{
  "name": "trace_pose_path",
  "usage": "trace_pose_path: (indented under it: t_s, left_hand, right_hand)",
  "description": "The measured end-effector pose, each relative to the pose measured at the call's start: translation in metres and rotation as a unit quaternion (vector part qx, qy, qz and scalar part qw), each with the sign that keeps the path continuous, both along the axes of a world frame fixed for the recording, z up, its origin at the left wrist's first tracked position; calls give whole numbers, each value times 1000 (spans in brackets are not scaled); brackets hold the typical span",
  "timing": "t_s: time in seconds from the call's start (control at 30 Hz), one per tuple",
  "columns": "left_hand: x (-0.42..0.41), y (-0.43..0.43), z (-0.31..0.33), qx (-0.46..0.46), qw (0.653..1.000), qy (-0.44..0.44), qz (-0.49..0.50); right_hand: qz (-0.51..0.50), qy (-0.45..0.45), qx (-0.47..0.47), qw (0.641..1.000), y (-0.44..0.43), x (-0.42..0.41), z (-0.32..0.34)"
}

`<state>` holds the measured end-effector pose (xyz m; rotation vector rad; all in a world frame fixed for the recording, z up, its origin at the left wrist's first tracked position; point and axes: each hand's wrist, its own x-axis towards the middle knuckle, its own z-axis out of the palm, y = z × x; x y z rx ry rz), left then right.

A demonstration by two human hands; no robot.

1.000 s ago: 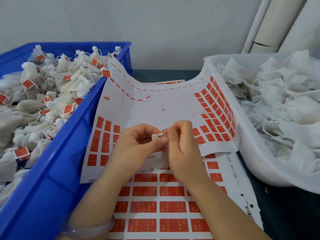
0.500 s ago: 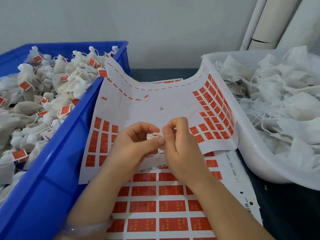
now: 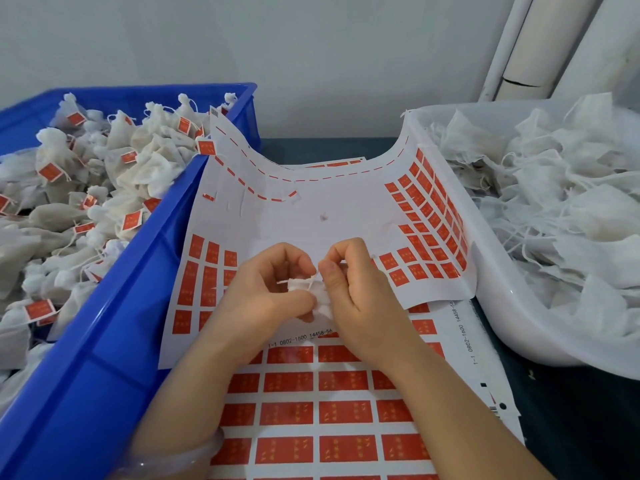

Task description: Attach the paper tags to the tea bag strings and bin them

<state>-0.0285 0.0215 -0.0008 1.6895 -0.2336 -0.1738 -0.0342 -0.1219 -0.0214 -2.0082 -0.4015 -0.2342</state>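
Working over the middle of the tag sheet, the left hand still grips a tea bag while the right hand pinches its string, barely shifted in the past second, the tagging seemingly unfinished.

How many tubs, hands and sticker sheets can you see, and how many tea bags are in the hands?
Tubs: 2, the blue tub and the white tub.
Hands: 2, the left hand and the right hand.
Sticker sheets: 2, the curled sheet over the flat sheet.
Tea bags held: 1, the tea bag between both hands.
Total: 7.
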Motion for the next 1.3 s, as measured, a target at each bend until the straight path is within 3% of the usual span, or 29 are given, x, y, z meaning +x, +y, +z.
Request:
trace_pose_path:
  t_s: [0.33,0.53,1.03,1.17,1.3]
  left_hand:
    - [2,6,-1,26,1000,8,-14]
    - [-2,-1,2,38,998,-43,21]
    - [-3,-1,1,100,993,-59,-9]
    - [-3,-4,-1,105,993,-53,-21]
    - [-3,-8,-3,92,994,-53,-23]
  right_hand:
    - [7,17,-26,999,-1,1,-2]
    - [6,25,11,1000,-3,1,0]
    - [-111,-29,75,991,1,2,2]
    - [-111,-5,149,983,5,1,5]
    - [-82,143,305,938,7,2,11]
